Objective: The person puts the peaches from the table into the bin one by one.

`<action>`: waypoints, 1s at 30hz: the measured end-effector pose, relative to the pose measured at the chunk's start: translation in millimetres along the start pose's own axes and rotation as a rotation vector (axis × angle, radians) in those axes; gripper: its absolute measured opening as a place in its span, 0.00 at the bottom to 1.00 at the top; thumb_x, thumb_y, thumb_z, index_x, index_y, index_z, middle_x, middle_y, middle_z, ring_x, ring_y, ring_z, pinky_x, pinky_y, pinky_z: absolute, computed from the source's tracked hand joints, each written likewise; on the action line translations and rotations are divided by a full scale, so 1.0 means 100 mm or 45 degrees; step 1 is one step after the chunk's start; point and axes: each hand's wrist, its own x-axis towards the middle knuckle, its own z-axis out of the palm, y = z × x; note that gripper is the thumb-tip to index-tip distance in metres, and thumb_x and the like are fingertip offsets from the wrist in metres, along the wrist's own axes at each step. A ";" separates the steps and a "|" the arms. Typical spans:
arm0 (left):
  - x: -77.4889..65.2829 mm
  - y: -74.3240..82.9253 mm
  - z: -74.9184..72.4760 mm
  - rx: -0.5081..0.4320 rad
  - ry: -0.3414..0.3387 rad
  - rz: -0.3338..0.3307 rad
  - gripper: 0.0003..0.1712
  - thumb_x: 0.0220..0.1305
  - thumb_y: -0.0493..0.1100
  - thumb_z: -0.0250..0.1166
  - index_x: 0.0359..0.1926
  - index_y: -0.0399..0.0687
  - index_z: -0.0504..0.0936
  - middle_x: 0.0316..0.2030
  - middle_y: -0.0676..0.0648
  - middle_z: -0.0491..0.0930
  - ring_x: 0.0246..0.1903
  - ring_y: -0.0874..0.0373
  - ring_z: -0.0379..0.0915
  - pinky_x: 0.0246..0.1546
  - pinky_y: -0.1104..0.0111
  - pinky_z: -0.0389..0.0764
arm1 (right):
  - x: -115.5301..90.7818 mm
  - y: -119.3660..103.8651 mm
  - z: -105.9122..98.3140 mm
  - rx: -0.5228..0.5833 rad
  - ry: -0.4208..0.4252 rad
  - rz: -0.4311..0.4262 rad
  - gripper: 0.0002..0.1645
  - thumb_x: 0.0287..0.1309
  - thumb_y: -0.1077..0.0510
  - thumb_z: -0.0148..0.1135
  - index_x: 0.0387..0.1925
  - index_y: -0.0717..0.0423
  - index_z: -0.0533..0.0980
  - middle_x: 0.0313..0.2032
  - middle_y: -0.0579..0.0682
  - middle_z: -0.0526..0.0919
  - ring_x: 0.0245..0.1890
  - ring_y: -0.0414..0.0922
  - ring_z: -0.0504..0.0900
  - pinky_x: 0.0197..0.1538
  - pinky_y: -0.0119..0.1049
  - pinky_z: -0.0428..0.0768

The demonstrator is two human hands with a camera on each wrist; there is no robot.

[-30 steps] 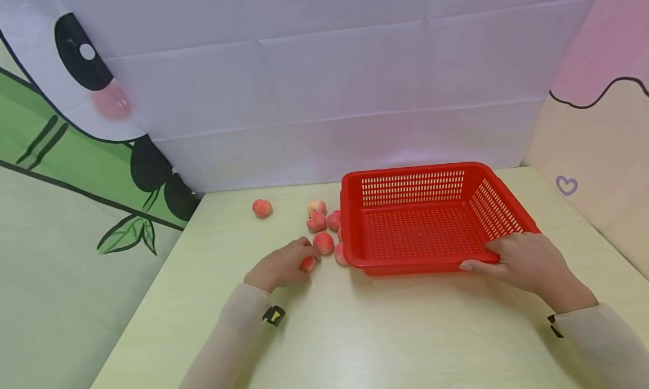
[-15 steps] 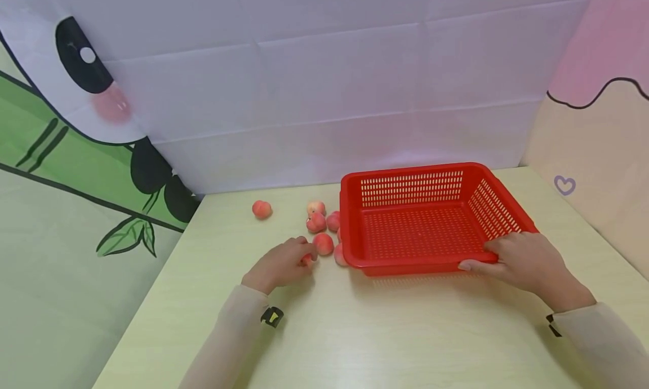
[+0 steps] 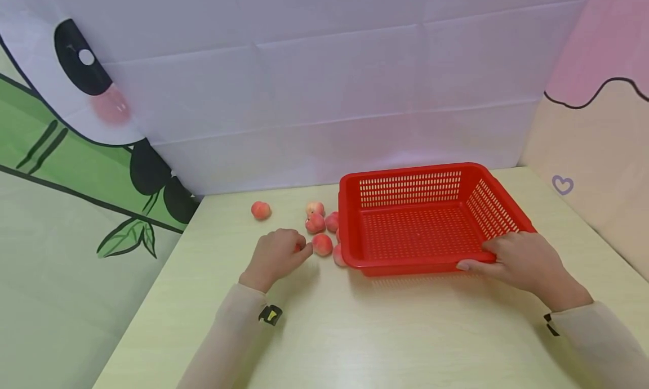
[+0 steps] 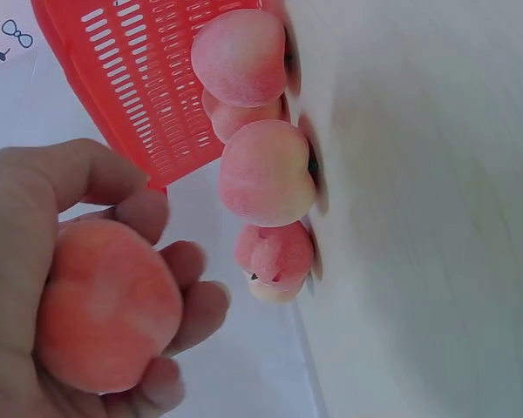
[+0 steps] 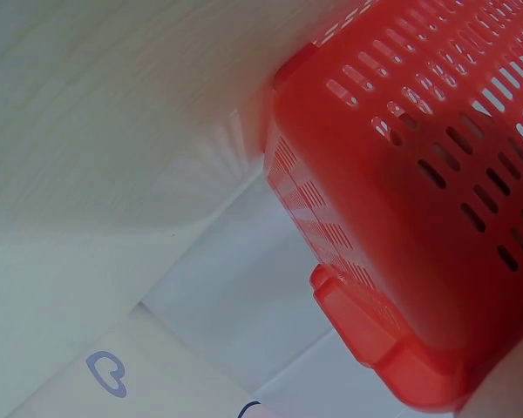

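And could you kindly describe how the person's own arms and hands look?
They wear long, pale beige sleeves. A small black piece with a yellowish mark shows by the left cuff; another black piece shows by the right. The hands have no gloves.

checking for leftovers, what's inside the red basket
Inside, the red basket shows bare perforated floor and walls; the right hand, gripping its near rim, hides the near right corner.

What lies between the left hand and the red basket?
In the head view, several peaches lie on the table between the left hand and the red basket; the basket partly hides some.
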 end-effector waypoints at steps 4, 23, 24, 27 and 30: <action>0.00 0.03 -0.05 0.000 0.106 0.002 0.25 0.71 0.46 0.64 0.14 0.52 0.74 0.12 0.56 0.62 0.16 0.60 0.60 0.21 0.68 0.61 | 0.01 0.00 0.00 -0.002 -0.009 0.004 0.32 0.60 0.24 0.67 0.24 0.46 0.82 0.14 0.36 0.68 0.19 0.37 0.69 0.25 0.35 0.69; 0.17 0.28 -0.24 -0.108 0.368 0.171 0.28 0.69 0.43 0.65 0.13 0.52 0.63 0.13 0.55 0.56 0.15 0.61 0.52 0.21 0.69 0.56 | -0.01 -0.02 0.01 0.010 0.017 0.001 0.31 0.60 0.25 0.68 0.20 0.43 0.77 0.14 0.37 0.65 0.18 0.37 0.66 0.25 0.35 0.66; 0.19 0.30 -0.24 -0.102 0.366 0.175 0.28 0.69 0.43 0.65 0.13 0.52 0.64 0.13 0.55 0.57 0.15 0.61 0.53 0.20 0.69 0.57 | -0.01 -0.02 0.01 0.010 0.020 0.000 0.31 0.60 0.25 0.68 0.19 0.43 0.76 0.14 0.37 0.65 0.18 0.37 0.66 0.25 0.35 0.66; 0.25 0.36 -0.28 -0.071 0.368 0.211 0.26 0.68 0.41 0.66 0.13 0.52 0.68 0.13 0.54 0.61 0.16 0.60 0.57 0.20 0.69 0.60 | -0.01 -0.03 0.01 0.007 0.033 -0.006 0.32 0.60 0.25 0.68 0.18 0.43 0.75 0.13 0.37 0.64 0.18 0.37 0.65 0.24 0.35 0.65; 0.33 0.44 -0.33 -0.038 0.365 0.252 0.25 0.69 0.41 0.66 0.14 0.51 0.71 0.14 0.53 0.65 0.16 0.60 0.60 0.20 0.70 0.63 | -0.01 -0.03 0.01 0.002 0.041 -0.007 0.32 0.60 0.25 0.68 0.18 0.43 0.74 0.13 0.37 0.64 0.18 0.37 0.65 0.24 0.35 0.65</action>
